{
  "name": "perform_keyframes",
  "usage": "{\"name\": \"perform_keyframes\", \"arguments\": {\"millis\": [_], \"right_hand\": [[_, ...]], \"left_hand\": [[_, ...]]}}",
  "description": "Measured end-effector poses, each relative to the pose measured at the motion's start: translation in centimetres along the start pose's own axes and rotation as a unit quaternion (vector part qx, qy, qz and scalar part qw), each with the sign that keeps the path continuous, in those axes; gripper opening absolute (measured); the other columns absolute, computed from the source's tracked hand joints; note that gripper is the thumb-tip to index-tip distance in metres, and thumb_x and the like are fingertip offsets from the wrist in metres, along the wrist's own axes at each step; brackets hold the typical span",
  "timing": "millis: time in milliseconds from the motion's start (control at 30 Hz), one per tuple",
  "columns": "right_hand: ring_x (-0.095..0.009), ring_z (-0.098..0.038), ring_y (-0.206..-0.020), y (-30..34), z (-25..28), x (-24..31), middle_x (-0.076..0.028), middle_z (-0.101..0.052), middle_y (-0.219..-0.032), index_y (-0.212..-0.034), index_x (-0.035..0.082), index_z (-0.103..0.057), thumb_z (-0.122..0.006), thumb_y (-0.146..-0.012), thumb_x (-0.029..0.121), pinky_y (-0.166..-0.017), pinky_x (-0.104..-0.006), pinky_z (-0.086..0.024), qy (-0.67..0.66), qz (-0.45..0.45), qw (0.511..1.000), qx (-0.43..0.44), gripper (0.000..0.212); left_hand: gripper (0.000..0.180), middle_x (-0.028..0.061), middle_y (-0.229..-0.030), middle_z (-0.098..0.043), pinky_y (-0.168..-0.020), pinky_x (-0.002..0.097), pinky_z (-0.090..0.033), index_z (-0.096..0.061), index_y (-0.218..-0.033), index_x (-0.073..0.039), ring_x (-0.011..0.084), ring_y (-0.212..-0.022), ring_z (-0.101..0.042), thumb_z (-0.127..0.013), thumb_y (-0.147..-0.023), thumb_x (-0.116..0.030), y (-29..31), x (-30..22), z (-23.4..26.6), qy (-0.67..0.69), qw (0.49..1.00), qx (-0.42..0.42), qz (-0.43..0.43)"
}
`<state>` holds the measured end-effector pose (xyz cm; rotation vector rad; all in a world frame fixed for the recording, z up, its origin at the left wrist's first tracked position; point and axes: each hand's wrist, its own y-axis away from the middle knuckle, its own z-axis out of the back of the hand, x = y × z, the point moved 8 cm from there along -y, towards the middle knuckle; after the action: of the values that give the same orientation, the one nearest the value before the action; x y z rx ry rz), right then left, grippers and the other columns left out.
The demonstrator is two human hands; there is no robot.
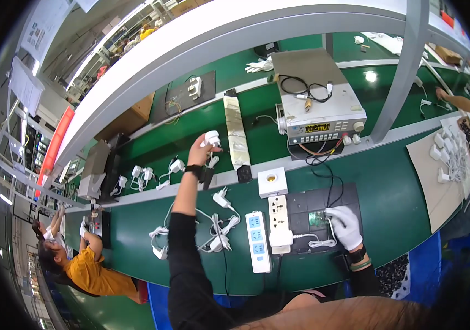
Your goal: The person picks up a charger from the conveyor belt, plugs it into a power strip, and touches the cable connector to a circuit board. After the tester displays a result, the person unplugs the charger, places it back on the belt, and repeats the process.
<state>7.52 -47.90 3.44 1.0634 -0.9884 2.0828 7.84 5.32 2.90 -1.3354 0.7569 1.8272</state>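
Note:
My bare left hand (pixel 199 151) is raised over the far side of the bench, its fingers closed around a white power adapter (pixel 211 137). My right hand (pixel 346 228), in a white glove, pinches the end of a white cable (pixel 323 243) at a small green circuit board (pixel 317 219) on a dark mat (pixel 301 206). That cable runs from another white adapter (pixel 282 238) plugged into a white socket strip (pixel 279 212). Whether the cable end touches the board cannot be made out. Beside it lies a power strip with blue sockets (pixel 257 242).
White adapters with cables (pixel 221 225) lie left of the strips, and more (pixel 147 173) beyond the rail. An instrument with a lit display (pixel 320 104) stands behind, near a metal post (pixel 403 71). Cardboard with adapters (pixel 447 154) is at right. Co-workers sit left (pixel 94 269) and reach in right (pixel 466 104).

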Motion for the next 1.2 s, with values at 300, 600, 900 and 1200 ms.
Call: {"name": "perform_keyframes", "arguments": {"millis": [300, 600, 900, 1200], "right_hand": [[-0.023, -0.053, -0.107, -3.1, 2.6, 9.9, -0.015, -0.049, -0.127, -0.130, 0.004, -0.050, -0.076, -0.078, 0.022, -0.088, -0.0328, -0.045, -0.038, 0.161, 0.983, -0.075, 0.061], [-0.021, -0.065, -0.096, 0.5, -9.2, 14.4, -0.017, -0.060, -0.120, -0.138, 0.007, -0.045, -0.083, -0.073, 0.023, -0.077, -0.0319, -0.053, -0.371, -0.180, 0.835, 0.364, 0.077], [-0.020, -0.060, -0.073, 2.5, 5.0, 4.1, -0.006, -0.059, -0.075, -0.098, 0.002, -0.066, -0.051, -0.096, 0.021, -0.086, -0.0386, -0.048, -0.448, 0.018, 0.893, -0.037, 0.025], [-0.019, -0.058, -0.080, 1.1, 5.6, -0.5, -0.005, -0.056, -0.085, -0.102, 0.008, -0.069, -0.065, -0.084, 0.021, -0.073, -0.0335, -0.048, -0.250, -0.070, 0.965, -0.030, 0.023]], "left_hand": [[0.022, 0.0236, -0.105, -0.061, -0.038, 0.0229, -0.038, -0.049, -0.112, -0.013, 0.0192, -0.059, -0.057, -0.051, -0.090, -0.013, 23.0, -17.2, -3.8, 0.192, 0.939, 0.284, -0.021], [0.035, 0.0110, -0.116, -0.054, -0.081, 0.0342, -0.048, -0.048, -0.115, -0.004, 0.0213, -0.097, -0.056, -0.059, -0.089, -0.025, 29.2, -22.4, -10.9, 0.162, 0.867, 0.387, -0.269], [0.036, 0.0042, -0.103, -0.058, -0.058, 0.0265, -0.045, -0.051, -0.127, -0.012, 0.0120, -0.086, -0.056, -0.048, -0.098, -0.033, 18.5, -5.5, -17.9, 0.249, 0.918, 0.284, 0.124], [0.030, 0.0062, -0.105, -0.056, -0.063, 0.0219, -0.042, -0.054, -0.120, -0.006, 0.0086, -0.081, -0.053, -0.053, -0.096, -0.023, 20.5, -4.0, -20.7, -0.090, 0.941, 0.245, -0.214]]}}
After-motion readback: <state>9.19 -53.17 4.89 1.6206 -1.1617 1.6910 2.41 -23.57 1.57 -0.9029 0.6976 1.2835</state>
